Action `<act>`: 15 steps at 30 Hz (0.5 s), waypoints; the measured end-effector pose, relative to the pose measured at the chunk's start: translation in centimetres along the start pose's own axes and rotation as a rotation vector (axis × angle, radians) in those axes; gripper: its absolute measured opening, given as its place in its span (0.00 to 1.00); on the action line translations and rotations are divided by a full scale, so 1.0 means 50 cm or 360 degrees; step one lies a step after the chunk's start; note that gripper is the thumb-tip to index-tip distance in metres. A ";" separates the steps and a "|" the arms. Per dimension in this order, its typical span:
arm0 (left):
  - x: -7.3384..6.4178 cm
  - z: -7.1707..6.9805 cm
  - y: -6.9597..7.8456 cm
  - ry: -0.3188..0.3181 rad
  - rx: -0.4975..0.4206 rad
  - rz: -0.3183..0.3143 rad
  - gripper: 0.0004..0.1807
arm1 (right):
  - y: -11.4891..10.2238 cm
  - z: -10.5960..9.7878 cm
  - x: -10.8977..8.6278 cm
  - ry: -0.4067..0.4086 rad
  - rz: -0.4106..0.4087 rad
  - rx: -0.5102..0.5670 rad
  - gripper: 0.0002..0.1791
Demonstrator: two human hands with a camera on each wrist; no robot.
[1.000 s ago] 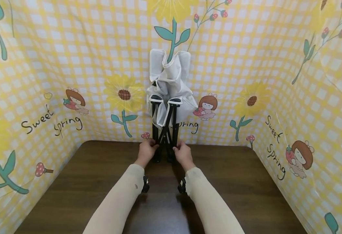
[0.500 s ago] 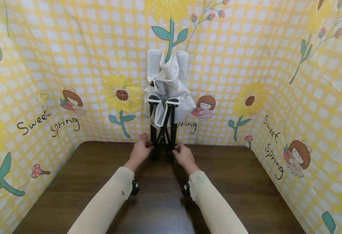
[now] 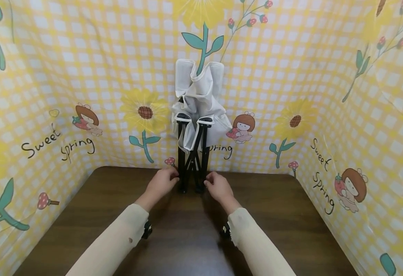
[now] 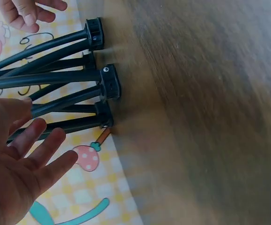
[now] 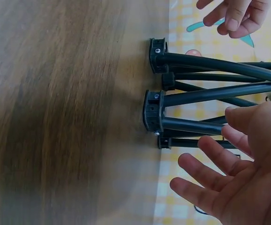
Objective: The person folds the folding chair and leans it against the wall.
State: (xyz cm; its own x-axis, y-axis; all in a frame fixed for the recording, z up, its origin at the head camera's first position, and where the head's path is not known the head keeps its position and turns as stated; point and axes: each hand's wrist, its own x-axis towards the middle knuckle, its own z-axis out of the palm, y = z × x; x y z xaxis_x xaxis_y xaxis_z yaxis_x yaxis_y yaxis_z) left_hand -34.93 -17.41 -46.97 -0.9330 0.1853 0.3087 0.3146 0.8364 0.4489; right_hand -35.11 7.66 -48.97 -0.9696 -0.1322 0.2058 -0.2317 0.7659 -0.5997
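Note:
A folded camping chair (image 3: 201,90) with white fabric and black tube legs (image 3: 192,163) stands upright at the back of the table. My left hand (image 3: 162,183) is just left of its legs, fingers loose and spread in the left wrist view, where the thumb side overlaps the black tubes (image 4: 65,78). On the other side, my right hand (image 3: 220,188) is beside the right legs. Its fingers are apart and lightly bent around nothing in the right wrist view, near the leg ends (image 5: 154,111). Whether either fingertip touches a tube cannot be told.
The brown wooden table (image 3: 184,245) extends from the chair's feet towards me. A yellow checked cloth (image 3: 118,57) with flowers and printed figures hangs behind and along both sides. Each wrist carries a small black camera (image 3: 147,230).
My left hand has let go of the left leg and drawn off to the left. The right hand has loosened and shifted slightly right. The chair stays standing in place.

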 end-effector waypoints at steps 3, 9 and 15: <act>-0.007 -0.007 0.012 -0.0001 0.0084 0.0073 0.08 | 0.001 -0.011 -0.008 0.0002 -0.0039 -0.0020 0.10; -0.031 -0.015 0.028 -0.0027 0.0220 0.0147 0.06 | -0.001 -0.030 -0.025 0.0004 -0.0116 -0.0013 0.09; -0.066 -0.033 0.037 -0.0027 0.0295 0.0236 0.06 | -0.008 -0.048 -0.053 -0.0001 -0.0233 -0.0115 0.11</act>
State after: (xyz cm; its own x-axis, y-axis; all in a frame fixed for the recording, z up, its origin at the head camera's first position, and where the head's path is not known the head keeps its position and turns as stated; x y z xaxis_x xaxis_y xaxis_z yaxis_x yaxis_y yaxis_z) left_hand -30.98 -17.32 -45.75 -0.8823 0.3204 0.3448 0.4122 0.8796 0.2376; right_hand -32.24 9.23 -47.42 -0.9260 -0.2460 0.2864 -0.3642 0.7818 -0.5060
